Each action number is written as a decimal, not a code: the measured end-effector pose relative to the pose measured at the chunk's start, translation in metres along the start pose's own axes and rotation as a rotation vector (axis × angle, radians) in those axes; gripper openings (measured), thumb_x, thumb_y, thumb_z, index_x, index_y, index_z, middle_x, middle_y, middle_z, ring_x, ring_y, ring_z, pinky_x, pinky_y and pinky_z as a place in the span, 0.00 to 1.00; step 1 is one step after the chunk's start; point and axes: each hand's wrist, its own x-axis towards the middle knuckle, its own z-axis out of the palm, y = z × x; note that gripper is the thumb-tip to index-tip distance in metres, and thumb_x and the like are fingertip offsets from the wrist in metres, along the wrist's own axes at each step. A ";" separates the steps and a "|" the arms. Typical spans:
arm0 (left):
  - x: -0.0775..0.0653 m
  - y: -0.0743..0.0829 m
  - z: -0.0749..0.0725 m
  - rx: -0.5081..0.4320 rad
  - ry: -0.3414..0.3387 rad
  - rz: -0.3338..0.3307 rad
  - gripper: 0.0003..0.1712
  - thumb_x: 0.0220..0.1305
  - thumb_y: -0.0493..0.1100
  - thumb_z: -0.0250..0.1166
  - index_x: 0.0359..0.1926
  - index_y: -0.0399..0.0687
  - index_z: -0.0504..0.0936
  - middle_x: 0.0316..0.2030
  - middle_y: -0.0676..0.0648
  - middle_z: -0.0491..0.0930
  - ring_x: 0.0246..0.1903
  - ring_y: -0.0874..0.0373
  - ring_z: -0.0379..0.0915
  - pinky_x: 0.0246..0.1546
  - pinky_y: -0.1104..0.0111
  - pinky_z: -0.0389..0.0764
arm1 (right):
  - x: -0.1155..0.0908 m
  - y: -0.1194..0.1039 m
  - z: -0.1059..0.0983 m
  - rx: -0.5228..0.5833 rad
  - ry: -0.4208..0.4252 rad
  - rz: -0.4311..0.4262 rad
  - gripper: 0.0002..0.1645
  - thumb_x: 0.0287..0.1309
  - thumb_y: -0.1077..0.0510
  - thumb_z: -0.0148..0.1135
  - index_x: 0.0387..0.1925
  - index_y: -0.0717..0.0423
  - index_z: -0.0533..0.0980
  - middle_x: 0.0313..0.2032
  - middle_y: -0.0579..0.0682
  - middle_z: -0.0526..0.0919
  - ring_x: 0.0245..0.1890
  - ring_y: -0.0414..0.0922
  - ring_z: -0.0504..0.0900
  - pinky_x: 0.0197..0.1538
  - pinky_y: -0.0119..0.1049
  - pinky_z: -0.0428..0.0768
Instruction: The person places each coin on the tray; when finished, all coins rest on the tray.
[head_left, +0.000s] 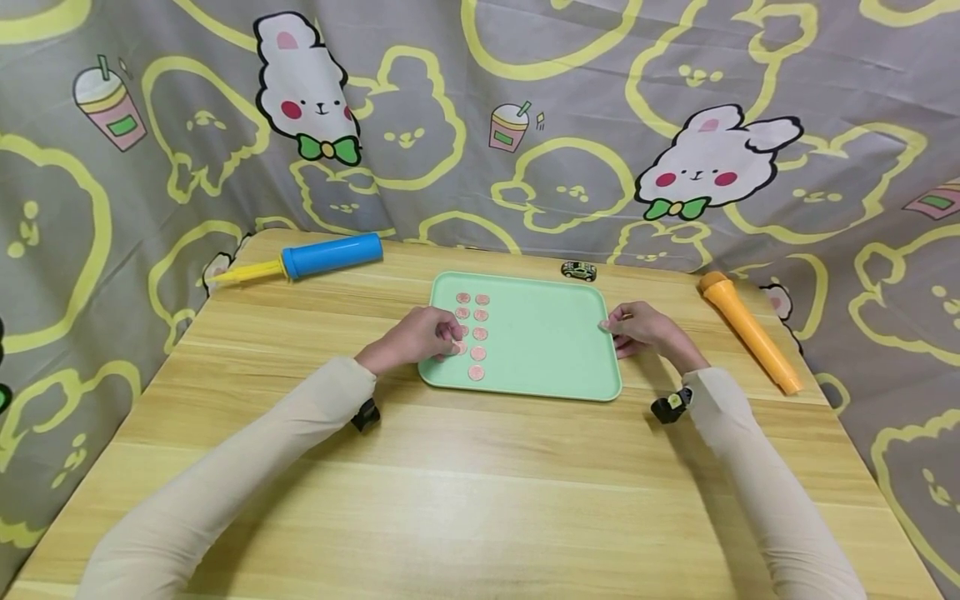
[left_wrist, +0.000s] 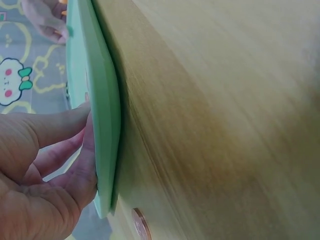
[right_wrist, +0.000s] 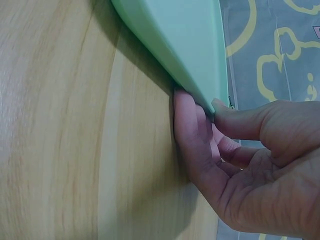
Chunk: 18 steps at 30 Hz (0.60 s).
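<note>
On the table lies a pale green tray [head_left: 543, 333] with several copper-coloured coins [head_left: 477, 353] set in two columns along its left side. My left hand [head_left: 422, 339] reaches over the tray's left rim, its thumb and fingertips pinched together at a coin [head_left: 460, 348] in the left column; the fingers partly cover that coin. My right hand [head_left: 641, 327] grips the tray's right edge, thumb on the rim and fingers curled beneath it, as the right wrist view shows. Another coin [left_wrist: 141, 225] sits on the wood just outside the tray, below the left hand.
A blue and yellow hand pump [head_left: 333, 256] lies at the back left. Behind the tray stands a small toy car [head_left: 579, 271]. An orange microphone-shaped tube [head_left: 750, 332] lies on the right. A patterned curtain [head_left: 570, 108] hangs along the wooden table's [head_left: 450, 492] back and sides.
</note>
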 end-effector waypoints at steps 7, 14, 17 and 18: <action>0.003 0.004 -0.003 0.006 -0.033 -0.028 0.08 0.67 0.33 0.72 0.45 0.36 0.85 0.31 0.45 0.79 0.30 0.56 0.74 0.34 0.70 0.76 | -0.002 -0.001 -0.001 -0.014 -0.003 -0.014 0.18 0.79 0.57 0.56 0.54 0.71 0.68 0.32 0.51 0.78 0.27 0.40 0.83 0.36 0.36 0.89; 0.003 0.007 -0.007 -0.009 -0.025 -0.022 0.06 0.68 0.34 0.70 0.45 0.36 0.84 0.35 0.44 0.80 0.30 0.53 0.77 0.33 0.67 0.81 | -0.003 -0.001 0.000 -0.013 -0.007 -0.017 0.18 0.80 0.58 0.55 0.54 0.71 0.67 0.34 0.52 0.77 0.28 0.40 0.82 0.37 0.36 0.89; 0.003 0.006 -0.009 0.006 0.034 0.007 0.05 0.70 0.35 0.69 0.44 0.37 0.85 0.37 0.44 0.81 0.36 0.52 0.76 0.36 0.68 0.78 | -0.003 -0.001 0.000 -0.012 -0.010 -0.016 0.18 0.80 0.57 0.55 0.55 0.71 0.67 0.34 0.52 0.77 0.28 0.40 0.82 0.37 0.36 0.89; 0.003 0.006 -0.011 0.010 0.057 0.018 0.05 0.70 0.36 0.69 0.44 0.38 0.85 0.37 0.44 0.81 0.38 0.51 0.76 0.37 0.67 0.77 | -0.003 -0.001 0.000 -0.011 -0.011 -0.016 0.18 0.80 0.57 0.55 0.55 0.71 0.67 0.35 0.52 0.77 0.28 0.40 0.82 0.37 0.36 0.89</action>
